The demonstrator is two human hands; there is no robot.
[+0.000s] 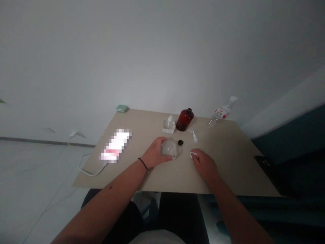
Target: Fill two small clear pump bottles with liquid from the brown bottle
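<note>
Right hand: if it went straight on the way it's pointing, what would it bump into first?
Probably the small black disc, ahead and to the left of the right hand; height is unclear, so it might pass over.

Table (146, 127), beige top. On it we list: one green case (122, 108), back left corner; one lit device (116, 145), pixelated, with white cable (91, 175); one clear square vessel (168, 130), white-nozzled; one red-brown bottle (184, 121), just beside; one black cap (180, 142), nearer us; one small white fitting (195, 137); one labelled clear plastic bottle (221, 113), back right.
</note>
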